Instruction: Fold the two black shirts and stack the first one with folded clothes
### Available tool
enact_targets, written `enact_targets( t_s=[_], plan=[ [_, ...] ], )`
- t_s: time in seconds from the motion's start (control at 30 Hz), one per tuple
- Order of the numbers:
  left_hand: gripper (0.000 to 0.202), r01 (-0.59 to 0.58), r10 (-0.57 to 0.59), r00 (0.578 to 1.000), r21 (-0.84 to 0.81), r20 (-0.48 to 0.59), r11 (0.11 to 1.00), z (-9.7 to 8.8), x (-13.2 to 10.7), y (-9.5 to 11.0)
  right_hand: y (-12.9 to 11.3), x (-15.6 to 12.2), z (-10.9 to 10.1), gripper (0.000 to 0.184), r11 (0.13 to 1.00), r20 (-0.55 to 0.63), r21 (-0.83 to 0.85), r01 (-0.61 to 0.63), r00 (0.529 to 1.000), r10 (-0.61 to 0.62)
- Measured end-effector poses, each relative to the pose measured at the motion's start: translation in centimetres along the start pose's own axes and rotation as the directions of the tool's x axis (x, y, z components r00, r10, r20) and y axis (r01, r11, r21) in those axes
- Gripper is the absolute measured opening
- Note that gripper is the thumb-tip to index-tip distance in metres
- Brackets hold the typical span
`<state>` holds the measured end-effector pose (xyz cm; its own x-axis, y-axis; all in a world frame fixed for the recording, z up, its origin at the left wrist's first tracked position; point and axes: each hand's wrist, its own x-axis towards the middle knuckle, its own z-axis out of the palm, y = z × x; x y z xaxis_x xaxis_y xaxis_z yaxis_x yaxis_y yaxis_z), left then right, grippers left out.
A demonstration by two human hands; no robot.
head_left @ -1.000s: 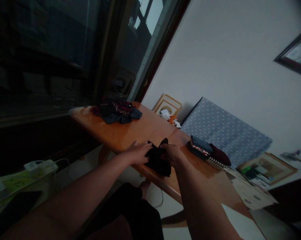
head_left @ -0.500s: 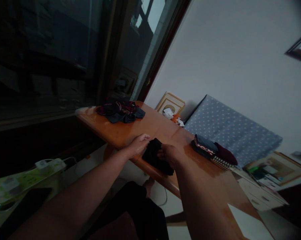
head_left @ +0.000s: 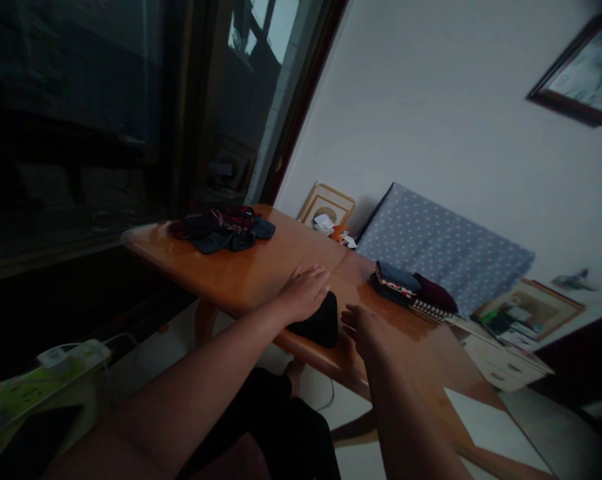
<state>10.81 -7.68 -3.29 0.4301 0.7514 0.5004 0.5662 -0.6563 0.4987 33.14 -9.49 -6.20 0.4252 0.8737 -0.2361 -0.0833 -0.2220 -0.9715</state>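
Observation:
A folded black cloth garment lies near the front edge of the wooden table. My left hand rests flat over its far left part, fingers stretched out and hiding some of the cloth. Just right of the garment, my right hand is held apart from it, fingers loosely spread with nothing in them. Farther left on the table is a rumpled heap of dark and red-patterned clothes. To the right sits a stack of folded clothes in grey-blue, patterned and maroon.
Behind the table stand a polka-dot covered panel and a gold-rimmed frame with papers before it. White sheets lie at the near right. A power strip and a dark phone-like slab are at lower left.
My left hand has moved onto the black garment and flattened. My right hand has let go and drawn off to the right. The garment now looks smaller and more compact. The view has shifted slightly.

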Motion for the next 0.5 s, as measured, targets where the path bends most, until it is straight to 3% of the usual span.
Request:
enact_targets(
  t_s=[0.1, 0.17, 0.33, 0.5],
  plan=[
    [0.06, 0.075, -0.101, 0.971, 0.128, 0.215, 0.989, 0.9, -0.5, -0.4, 0.9, 0.3, -0.4, 0.017, 0.999, 0.008, -0.004, -0.043, 0.999, 0.043],
    [0.065, 0.142, -0.188, 0.939, 0.174, 0.288, 0.975, 1.3, -1.2, -1.6, 1.1, 0.6, -0.8, 0.017, 0.997, 0.01, -0.002, -0.071, 0.997, 0.071],
    [0.071, 0.15, -0.201, 0.94, 0.194, 0.275, 0.969, 1.7, -2.3, -3.5, 0.8, 0.4, -0.6, 0.022, 0.994, 0.061, 0.0, -0.109, 0.992, 0.109],
    [0.075, 0.145, -0.201, 0.944, 0.217, 0.263, 0.965, 2.3, -2.3, -3.9, -0.5, -0.4, 2.0, 0.04, 0.984, 0.243, -0.105, -0.143, 0.956, 0.165]
  ],
)
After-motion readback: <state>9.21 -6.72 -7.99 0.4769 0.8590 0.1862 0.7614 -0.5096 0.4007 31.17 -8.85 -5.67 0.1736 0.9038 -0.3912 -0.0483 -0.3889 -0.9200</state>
